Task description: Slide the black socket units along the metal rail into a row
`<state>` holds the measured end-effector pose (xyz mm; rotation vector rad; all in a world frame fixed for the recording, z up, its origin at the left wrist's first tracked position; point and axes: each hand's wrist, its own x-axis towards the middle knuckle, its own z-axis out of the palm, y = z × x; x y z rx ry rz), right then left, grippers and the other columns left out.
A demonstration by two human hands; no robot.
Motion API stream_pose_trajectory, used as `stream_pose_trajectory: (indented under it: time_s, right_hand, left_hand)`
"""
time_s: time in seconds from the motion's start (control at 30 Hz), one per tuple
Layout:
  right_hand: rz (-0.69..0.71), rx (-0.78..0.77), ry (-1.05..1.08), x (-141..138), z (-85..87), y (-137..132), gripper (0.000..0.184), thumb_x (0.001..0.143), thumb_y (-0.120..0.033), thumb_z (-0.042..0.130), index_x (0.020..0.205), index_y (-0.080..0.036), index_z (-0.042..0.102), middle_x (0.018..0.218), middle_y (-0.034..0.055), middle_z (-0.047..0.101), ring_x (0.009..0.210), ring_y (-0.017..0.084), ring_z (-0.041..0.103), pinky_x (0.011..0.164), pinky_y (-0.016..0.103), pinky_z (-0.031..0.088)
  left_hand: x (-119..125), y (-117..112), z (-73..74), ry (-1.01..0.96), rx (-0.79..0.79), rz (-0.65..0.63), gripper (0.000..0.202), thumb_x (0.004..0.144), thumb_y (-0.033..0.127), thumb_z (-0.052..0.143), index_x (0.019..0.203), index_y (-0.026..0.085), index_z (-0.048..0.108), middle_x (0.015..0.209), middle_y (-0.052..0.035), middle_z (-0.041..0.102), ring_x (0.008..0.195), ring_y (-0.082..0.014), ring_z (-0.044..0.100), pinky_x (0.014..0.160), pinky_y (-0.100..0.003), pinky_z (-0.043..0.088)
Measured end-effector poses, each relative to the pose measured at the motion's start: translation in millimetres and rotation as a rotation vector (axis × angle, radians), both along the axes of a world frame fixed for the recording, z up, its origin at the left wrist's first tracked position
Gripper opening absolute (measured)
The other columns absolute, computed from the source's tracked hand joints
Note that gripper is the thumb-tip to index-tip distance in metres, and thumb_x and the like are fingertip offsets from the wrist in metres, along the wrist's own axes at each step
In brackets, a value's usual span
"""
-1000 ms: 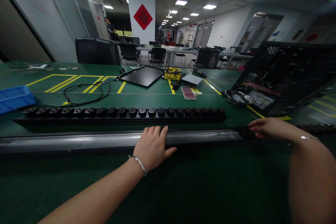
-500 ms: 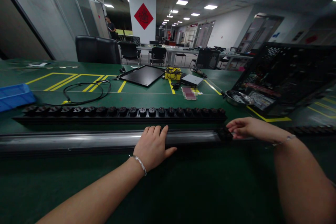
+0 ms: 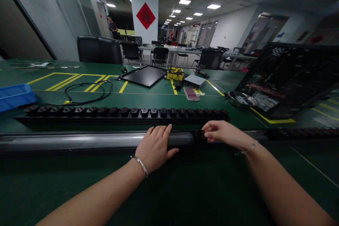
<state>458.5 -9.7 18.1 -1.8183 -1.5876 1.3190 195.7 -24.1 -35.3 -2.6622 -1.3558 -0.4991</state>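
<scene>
- Head cam: L hand point(image 3: 153, 144) lies palm-down across the long rail point(image 3: 87, 142), approx. mid-pic; fingers reach over to its far edge, thumb out to the R. Grip released, i.e. flat, nothing clasped.
- R hand point(image 3: 225, 133) is just R of it, also at the rail. Grip: thumb + fingertips closed on the R end of a small black block point(image 3: 199, 136); details too dark to read.
- Block's spot: in line w/ the rail, between the two hands, a bit apart from L hand.
- Rail runs L–R along the near part of the green tabletop point(image 3: 185, 190); black edges, shiny grey inner face. Row of dark modules point(image 3: 296, 133) at its R end, well apart from R hand.
- Black strip point(image 3: 122, 120) w/ a row of round-topped pcs lies just behind the rail, approx. parallel.
- Farther back, L to R: blue tray point(image 3: 16, 99) at pic edge, looped blk cable point(image 3: 88, 93), flat dark panel point(image 3: 147, 76), yellow box point(image 3: 175, 73) w/ wires on top, grey box point(image 3: 194, 81), w/ a pixelated flat item point(image 3: 191, 94) in front.
- Far R: metal bowl point(image 3: 241, 99) w/ small pcs, beside an open PC case point(image 3: 293, 81).
- Bkgd: chairs point(image 3: 100, 50), plus a person point(image 3: 112, 28) standing, upper L.
</scene>
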Motion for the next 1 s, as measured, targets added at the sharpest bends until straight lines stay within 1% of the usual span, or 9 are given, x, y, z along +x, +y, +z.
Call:
stream_pose_trajectory:
  time_s: [0.13, 0.3, 0.43, 0.57, 0.63, 0.7, 0.77, 0.87, 1.0]
  right_hand:
    - [0.017, 0.072, -0.043, -20.8, -3.0, -3.2, 0.016, 0.070, -0.017, 0.057, 0.085, -0.013, 0.058, 0.068, 0.0003, 0.060, 0.056, 0.007, 0.053, 0.055, 0.019, 0.046]
    - [0.073, 0.175, -0.074, -28.2, -11.0, -5.0, 0.020, 0.071, -0.023, 0.059, 0.089, -0.014, 0.062, 0.075, 0.0010, 0.061, 0.064, 0.009, 0.055, 0.054, 0.019, 0.044]
    - [0.140, 0.313, -0.096, -35.5, -21.3, -6.3, 0.024, 0.075, -0.028, 0.058, 0.095, -0.016, 0.063, 0.083, 0.0020, 0.065, 0.073, 0.013, 0.059, 0.066, 0.025, 0.048]
    - [0.216, 0.479, -0.104, -47.5, -29.8, -13.1, 0.029, 0.078, -0.023, 0.054, 0.106, -0.019, 0.060, 0.098, 0.0029, 0.066, 0.087, 0.014, 0.061, 0.082, 0.030, 0.048]
    - [0.316, 0.544, -0.167, -53.5, -32.7, -18.3, 0.030, 0.080, -0.018, 0.049, 0.108, -0.020, 0.059, 0.099, 0.0018, 0.065, 0.088, 0.014, 0.061, 0.082, 0.030, 0.048]
    - [0.426, 0.624, -0.284, -58.0, -34.6, -23.3, 0.028, 0.080, -0.014, 0.043, 0.102, -0.021, 0.059, 0.095, 0.0010, 0.065, 0.087, 0.014, 0.061, 0.081, 0.030, 0.047]
    - [0.514, 0.712, -0.385, -60.5, -35.7, -26.8, 0.027, 0.080, -0.012, 0.039, 0.095, -0.021, 0.059, 0.100, 0.0019, 0.064, 0.090, 0.015, 0.060, 0.082, 0.031, 0.046]
    - [0.601, 0.803, -0.481, -61.4, -36.6, -29.3, 0.024, 0.078, -0.015, 0.044, 0.096, -0.020, 0.059, 0.119, 0.0034, 0.058, 0.097, 0.016, 0.056, 0.087, 0.032, 0.045]
    - [0.600, 0.948, -0.578, -62.8, -41.2, -30.7, 0.020, 0.079, -0.020, 0.049, 0.096, -0.020, 0.060, 0.123, 0.0050, 0.055, 0.108, 0.021, 0.049, 0.094, 0.038, 0.040]
  left_hand:
    - [0.1, 0.8, -0.3, -0.006, -0.001, -0.020, 0.071, 0.082, 0.055, 0.048, 0.137, 0.013, 0.032, 0.135, -0.0119, 0.047, 0.123, -0.0267, 0.042, 0.102, -0.041, 0.034]
    - [-0.7, -0.6, 0.8, 0.004, 0.026, -0.050, 0.068, 0.083, 0.053, 0.047, 0.137, 0.015, 0.032, 0.139, -0.0116, 0.044, 0.128, -0.0249, 0.038, 0.102, -0.040, 0.034]
    - [-2.7, -2.1, 1.2, 0.018, 0.043, -0.094, 0.067, 0.084, 0.051, 0.047, 0.138, 0.016, 0.031, 0.144, -0.0093, 0.038, 0.132, -0.0238, 0.033, 0.103, -0.039, 0.034]
    - [-5.2, -2.5, 0.4, 0.022, 0.065, -0.135, 0.068, 0.084, 0.050, 0.048, 0.140, 0.016, 0.029, 0.148, -0.0081, 0.030, 0.134, -0.0236, 0.028, 0.104, -0.039, 0.033]
    - [-6.0, -2.5, -0.2, 0.023, 0.074, -0.149, 0.066, 0.084, 0.049, 0.048, 0.140, 0.018, 0.029, 0.150, -0.0073, 0.026, 0.135, -0.0239, 0.026, 0.105, -0.039, 0.032]
    - [-6.4, -2.5, -0.6, 0.030, 0.082, -0.156, 0.062, 0.085, 0.047, 0.048, 0.138, 0.020, 0.032, 0.150, -0.0072, 0.025, 0.136, -0.0245, 0.026, 0.105, -0.040, 0.032]
    - [-6.4, -2.5, -0.7, 0.039, 0.092, -0.159, 0.057, 0.085, 0.045, 0.048, 0.135, 0.020, 0.037, 0.150, -0.0068, 0.025, 0.136, -0.0252, 0.025, 0.105, -0.040, 0.031]
    - [-6.1, -2.7, -0.6, 0.051, 0.098, -0.164, 0.052, 0.086, 0.042, 0.046, 0.133, 0.021, 0.040, 0.148, -0.0055, 0.030, 0.136, -0.0251, 0.024, 0.106, -0.041, 0.029]
    - [-5.6, -3.5, 0.6, 0.032, 0.074, -0.168, 0.047, 0.088, 0.038, 0.044, 0.132, 0.020, 0.041, 0.140, -0.0066, 0.044, 0.134, -0.0241, 0.029, 0.106, -0.042, 0.029]
